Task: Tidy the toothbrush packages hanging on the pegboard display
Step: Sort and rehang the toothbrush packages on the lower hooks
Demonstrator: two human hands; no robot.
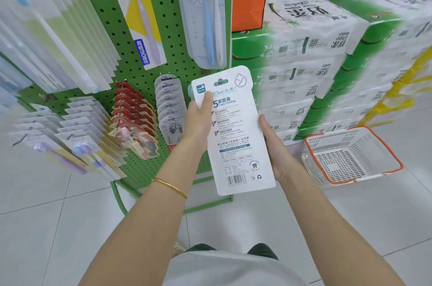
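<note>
- Toothbrush package (236,145) is held upright, printed back toward the camera, in front of the green pegboard (149,17).
- Left hand (198,122) pinches its upper left edge.
- Right hand (273,150) grips its right edge.

The flat white toothbrush package (236,136) shows a matt printed card back. Far behind, the green perforated pegboard (173,28) looks like smooth painted metal; the clear twin-brush blister pack (205,17) on it is glossy plastic. Right, the white lattice basket with orange rim (314,169) is moulded plastic. The pale floor tiles (46,215) shine.
</note>
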